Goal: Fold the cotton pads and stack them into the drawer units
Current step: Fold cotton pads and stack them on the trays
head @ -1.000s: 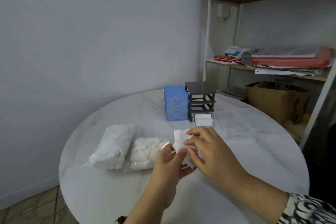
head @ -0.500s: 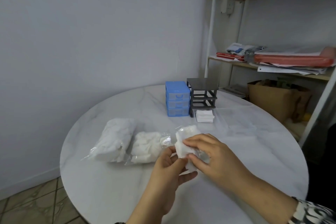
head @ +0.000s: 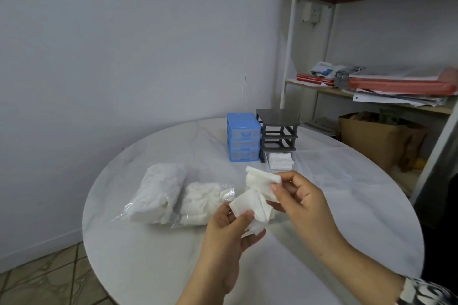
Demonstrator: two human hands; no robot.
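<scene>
Above the near half of the round white worktop [head: 322, 242], the person's two hands hold one crumpled cotton pad [head: 257, 195] in the air between them. The left hand [head: 228, 235] pinches the pad's lower flap between thumb and fingers, and the right hand [head: 304, 205] grips its upper fold at the fingertips, so both hands are closed on the same pad. Taking the blue drawer unit [head: 243, 136] as the landmark: it stands toward the far side of the worktop, and the dark grey drawer frame [head: 278, 131] stands touching or just beside it on its right, its slots open. A clear drawer of stacked white pads [head: 280, 160] lies on the surface in front of the grey frame, right of and slightly nearer than the blue unit. Two clear plastic bags of white pads lie side by side on the near left of the blue unit, the larger bag [head: 158, 193] further left and the smaller bag [head: 202, 199] closer to the hands. The held pad hangs well in front of the blue unit, apart from it. The worktop's rim curves round close beneath the forearms, and bare surface lies to the right of the hands and in front of the bags. Behind the blue unit is a plain pale wall; to its right stands a shelf [head: 371, 100] loaded with papers and red folders, with a brown cardboard box [head: 371, 138] below. Tiled floor [head: 42, 277] shows to the lower left.
</scene>
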